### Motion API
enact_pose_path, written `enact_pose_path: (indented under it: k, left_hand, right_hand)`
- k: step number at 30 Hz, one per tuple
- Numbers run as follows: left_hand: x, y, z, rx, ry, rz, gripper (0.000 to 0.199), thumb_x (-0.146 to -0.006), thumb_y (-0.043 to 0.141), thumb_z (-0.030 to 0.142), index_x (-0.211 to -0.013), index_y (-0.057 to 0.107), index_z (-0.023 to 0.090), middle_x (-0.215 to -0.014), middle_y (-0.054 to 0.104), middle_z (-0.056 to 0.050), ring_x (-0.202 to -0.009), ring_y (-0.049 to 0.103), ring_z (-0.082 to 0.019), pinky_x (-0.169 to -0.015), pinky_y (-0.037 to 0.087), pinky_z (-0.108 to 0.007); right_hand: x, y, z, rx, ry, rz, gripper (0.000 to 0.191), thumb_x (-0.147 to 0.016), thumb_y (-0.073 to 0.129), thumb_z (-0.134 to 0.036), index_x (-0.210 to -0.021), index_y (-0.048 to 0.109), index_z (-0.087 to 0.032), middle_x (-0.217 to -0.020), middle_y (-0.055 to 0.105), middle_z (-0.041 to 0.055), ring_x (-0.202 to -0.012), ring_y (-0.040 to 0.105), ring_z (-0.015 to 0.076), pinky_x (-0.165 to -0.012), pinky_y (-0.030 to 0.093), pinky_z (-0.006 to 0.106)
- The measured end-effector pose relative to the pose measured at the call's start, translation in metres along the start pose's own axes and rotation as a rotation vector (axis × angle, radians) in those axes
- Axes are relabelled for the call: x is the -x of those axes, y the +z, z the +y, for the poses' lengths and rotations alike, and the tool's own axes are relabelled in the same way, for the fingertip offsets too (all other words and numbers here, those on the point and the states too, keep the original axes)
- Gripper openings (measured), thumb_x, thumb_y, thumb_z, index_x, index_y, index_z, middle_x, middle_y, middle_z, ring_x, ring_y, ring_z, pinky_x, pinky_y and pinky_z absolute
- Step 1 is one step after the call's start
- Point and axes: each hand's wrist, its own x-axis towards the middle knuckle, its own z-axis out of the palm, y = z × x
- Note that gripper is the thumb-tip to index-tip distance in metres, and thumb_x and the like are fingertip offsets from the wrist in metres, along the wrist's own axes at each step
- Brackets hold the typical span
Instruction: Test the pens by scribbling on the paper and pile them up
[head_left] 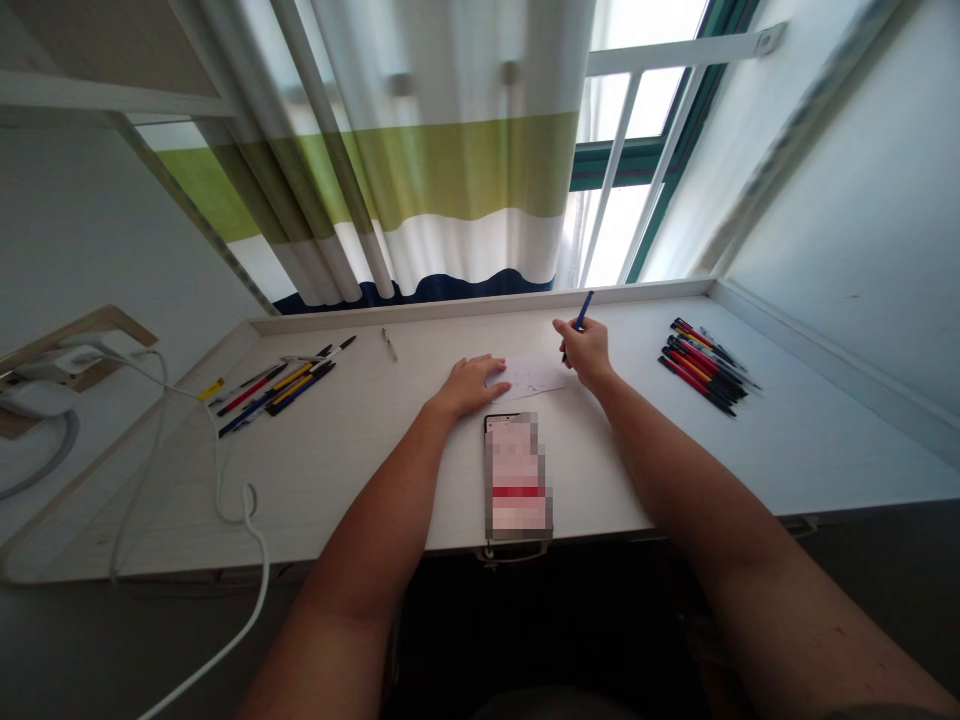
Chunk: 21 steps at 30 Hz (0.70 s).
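A small white sheet of paper [531, 378] with faint marks lies on the white desk [360, 470]. My left hand [474, 384] rests flat at the paper's left edge, fingers spread and thumb on the sheet. At the paper's right edge, my right hand [586, 350] is closed around a blue pen [584, 308], its tip pointing down toward the paper. Just below the sheet lies a phone [517, 478] with a blurred screen, near the desk's front edge.
Many pens [701, 370] lie bundled at the right, and another group of pens [277, 390] at the left. A single pen [388, 344] lies near the back. White cables [262, 560] run over the left side. A curtain [465, 170] hangs behind.
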Motion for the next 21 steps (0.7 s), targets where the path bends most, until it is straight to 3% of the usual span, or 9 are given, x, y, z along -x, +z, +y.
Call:
enact_pose_path:
  k: [2, 4, 7, 10, 14, 17, 21]
  left_hand:
    - [0.001, 0.0, 0.0, 0.002, 0.003, 0.0, 0.048, -0.097, 0.057, 0.046, -0.141, 0.063, 0.027, -0.158, 0.056, -0.005, -0.154, 0.041, -0.027, -0.131, 0.019, -0.051]
    - [0.001, -0.001, 0.001, 0.007, 0.003, 0.001, 0.048, -0.097, 0.057, 0.045, -0.141, 0.062, 0.026, -0.158, 0.055, -0.005, -0.154, 0.04, -0.026, -0.131, 0.019, -0.051]
    - [0.002, -0.002, 0.002, 0.01, -0.005, -0.004, 0.049, -0.097, 0.057, 0.046, -0.141, 0.062, 0.026, -0.158, 0.055, -0.005, -0.155, 0.039, -0.026, -0.131, 0.019, -0.052]
    - [0.002, -0.003, 0.003, 0.007, -0.011, -0.01, 0.048, -0.097, 0.057, 0.046, -0.14, 0.063, 0.027, -0.158, 0.055, -0.005, -0.155, 0.039, -0.027, -0.131, 0.019, -0.051]
    - [0.002, -0.003, 0.002, 0.009, 0.002, -0.002, 0.048, -0.097, 0.058, 0.046, -0.14, 0.063, 0.026, -0.158, 0.056, -0.006, -0.154, 0.04, -0.026, -0.131, 0.019, -0.051]
    - [0.002, -0.003, 0.0, 0.01, 0.01, -0.002, 0.049, -0.097, 0.057, 0.046, -0.141, 0.062, 0.025, -0.157, 0.057, -0.006, -0.154, 0.04, -0.026, -0.13, 0.02, -0.05]
    - [0.003, -0.003, 0.002, 0.0, 0.006, 0.001, 0.049, -0.098, 0.055, 0.046, -0.142, 0.062, 0.026, -0.158, 0.056, -0.006, -0.154, 0.04, -0.026, -0.13, 0.021, -0.049]
  right_hand:
    - [-0.004, -0.012, -0.003, -0.031, 0.012, 0.017, 0.046, -0.081, 0.072, -0.033, -0.123, 0.06, -0.019, -0.059, 0.056, -0.0045, -0.046, 0.051, 0.0156, -0.036, 0.041, 0.025]
    - [-0.005, -0.02, -0.005, -0.043, 0.017, -0.031, 0.073, -0.078, 0.068, -0.024, -0.147, 0.045, -0.021, -0.061, 0.057, -0.0057, -0.047, 0.052, 0.0171, -0.036, 0.045, 0.027]
    - [-0.002, -0.023, -0.006, -0.025, 0.029, -0.161, 0.085, -0.074, 0.063, -0.016, -0.155, 0.039, -0.025, -0.063, 0.058, -0.0062, -0.044, 0.049, 0.0153, -0.036, 0.047, 0.028]
    - [0.002, -0.02, -0.006, 0.027, 0.024, -0.225, 0.079, -0.074, 0.064, -0.016, -0.15, 0.045, -0.027, -0.065, 0.061, -0.0048, -0.042, 0.048, 0.0142, -0.036, 0.049, 0.028]
    - [0.001, -0.024, -0.01, 0.143, -0.044, -0.189, 0.082, -0.081, 0.065, -0.018, -0.158, 0.039, -0.027, -0.071, 0.067, -0.0009, -0.049, 0.056, 0.0172, -0.044, 0.055, 0.031]
    - [-0.003, -0.045, -0.013, 0.434, -0.052, -0.219, 0.077, -0.082, 0.07, -0.016, -0.156, 0.048, -0.022, -0.083, 0.074, 0.0064, -0.059, 0.063, 0.0207, -0.057, 0.059, 0.036]
    - [-0.002, -0.093, -0.007, 1.006, -0.111, -0.328, 0.035, -0.085, 0.072, -0.019, -0.119, 0.075, -0.015, -0.105, 0.077, 0.0166, -0.094, 0.072, 0.0299, -0.087, 0.057, 0.041]
